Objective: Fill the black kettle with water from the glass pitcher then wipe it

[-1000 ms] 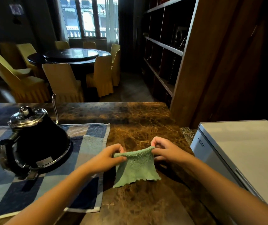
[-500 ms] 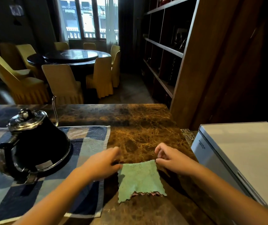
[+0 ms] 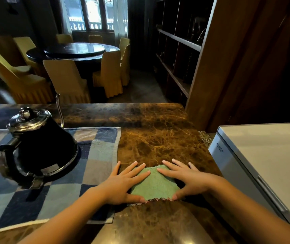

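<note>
Kettle wiped or not, the green cloth is being pressed flat on the counter.

Left hand (image 3: 123, 184) and right hand (image 3: 184, 178) both lie palm-down and spread open on the small green cloth (image 3: 154, 186), fingertips nearly meeting at its far edge, thumbs at its near corners, gripping nothing. To finish this well, I'd judge the palms should smooth outward from the middle so the folded cloth sits square, clear of the blue checked towel (image 3: 95, 155) just to its left. On that towel, well to the left, stands the black kettle (image 3: 42, 145), upright with its lid on. A white appliance (image 3: 263, 155) flanks the marble counter (image 3: 158, 138) on the right.
</note>
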The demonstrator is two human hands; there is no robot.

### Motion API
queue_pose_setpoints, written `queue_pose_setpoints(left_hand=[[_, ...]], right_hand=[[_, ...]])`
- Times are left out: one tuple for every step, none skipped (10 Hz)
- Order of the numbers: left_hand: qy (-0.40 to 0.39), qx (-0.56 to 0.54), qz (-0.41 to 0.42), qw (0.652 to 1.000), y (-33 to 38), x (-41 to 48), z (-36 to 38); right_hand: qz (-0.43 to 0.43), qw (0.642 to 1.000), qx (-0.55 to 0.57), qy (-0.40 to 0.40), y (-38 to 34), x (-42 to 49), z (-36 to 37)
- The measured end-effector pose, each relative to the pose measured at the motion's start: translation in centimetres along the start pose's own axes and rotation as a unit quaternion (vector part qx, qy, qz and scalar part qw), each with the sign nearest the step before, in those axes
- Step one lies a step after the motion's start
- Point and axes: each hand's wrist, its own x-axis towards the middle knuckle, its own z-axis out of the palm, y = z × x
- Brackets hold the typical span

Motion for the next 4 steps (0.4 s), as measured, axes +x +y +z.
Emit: queue_pose_setpoints(left_hand=[[0.000, -0.009, -0.004, 1.000, 0.1, 0.1, 0.0], [-0.009, -0.028, -0.007, 1.000, 0.5, 0.1, 0.0], [-0.024, -0.104, -0.032, 0.994, 0.7, 0.3, -1.4], [0.028, -0.123, -0.031, 0.992, 1.2, 0.4, -2.7]], right_hand=[[0.001, 1.000, 0.005, 0.008, 0.0, 0.1, 0.3], [0.000, 1.000, 0.009, 0.014, 0.0, 0.2, 0.6], [0.009, 0.999, 0.047, 0.026, -0.2, 0.0, 0.5], [0.010, 0.994, 0.085, 0.073, -1.0, -0.3, 0.6]])
